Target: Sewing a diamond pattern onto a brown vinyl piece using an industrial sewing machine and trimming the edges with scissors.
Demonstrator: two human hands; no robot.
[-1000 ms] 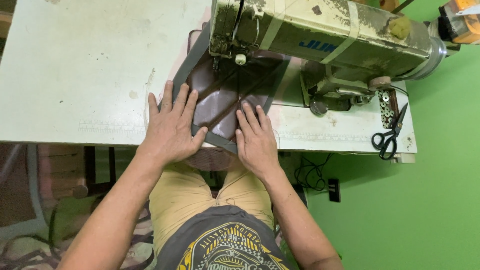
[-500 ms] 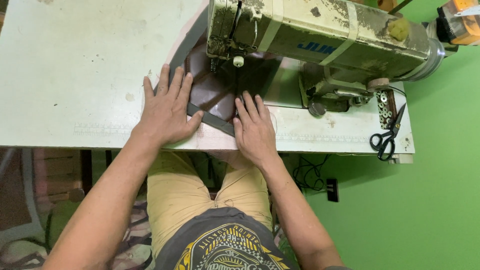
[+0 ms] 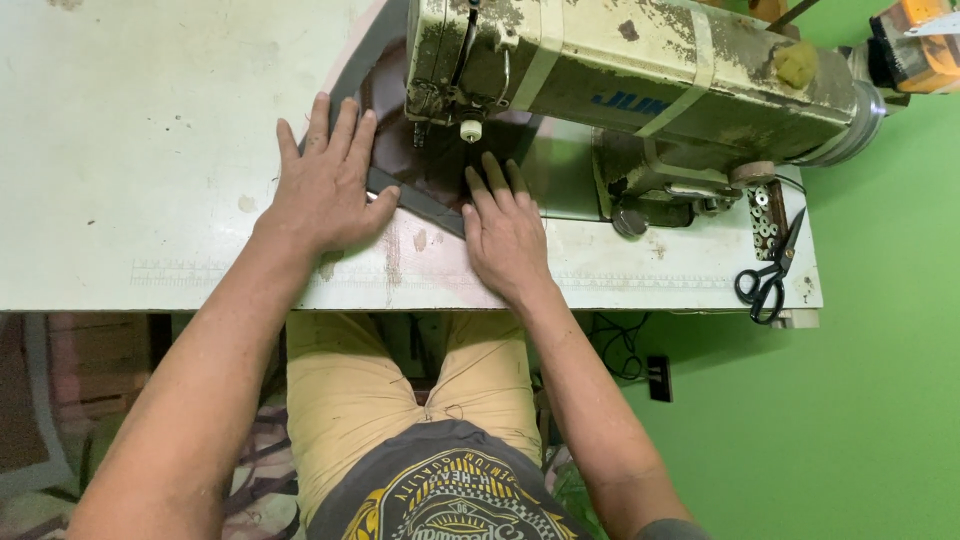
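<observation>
On the worn white sewing table (image 3: 150, 120), both hands lie flat on a dark piece of fabric (image 3: 425, 160) that runs under the head of the old cream sewing machine (image 3: 640, 75). The left hand (image 3: 325, 185) is spread wide, fingers fanned, palm pressing the grey band (image 3: 420, 205) along the fabric's near edge; it grips nothing, only bears down. The right hand (image 3: 505, 230) is also open and flat, fingers close together and pointing toward the needle area, fingertips just short of the white knob (image 3: 471, 129) on the machine head. The fabric's near edge sits well back from the table's front edge, with bare tabletop between. To the left of the left hand the table is broad and open right out to its far side. To the right, the machine's base crowds the space, and black scissors (image 3: 768, 275) lie near the table's right corner, well apart from the hands, beside a strip of bobbins (image 3: 766, 215).
</observation>
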